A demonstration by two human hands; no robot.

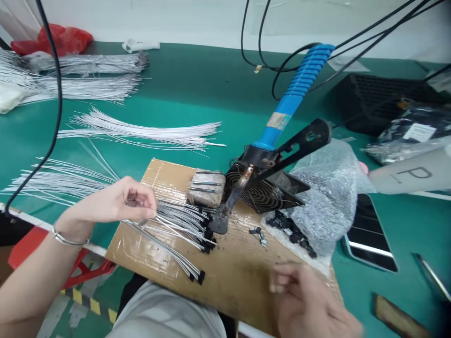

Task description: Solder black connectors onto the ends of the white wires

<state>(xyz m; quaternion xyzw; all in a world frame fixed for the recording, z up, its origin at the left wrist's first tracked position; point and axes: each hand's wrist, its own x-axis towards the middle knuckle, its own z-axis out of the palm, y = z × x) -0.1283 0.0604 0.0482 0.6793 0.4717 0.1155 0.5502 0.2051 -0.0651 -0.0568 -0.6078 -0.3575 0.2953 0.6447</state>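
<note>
I see the left hand (116, 202) pinching a bundle of thin wires (176, 223) lying over the left part of the cardboard board (239, 277), while the right hand (310, 300), blurred, hovers at its near edge, grip unclear.

Blue ribbed soldering iron handle (303, 89), white wires (169, 220) (black tips), green table (197, 94), brown taped board (239, 272).

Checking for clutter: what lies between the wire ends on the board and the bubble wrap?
In the head view, a few loose black parts lie on bare board between the wire ends and bubble wrap.
</note>
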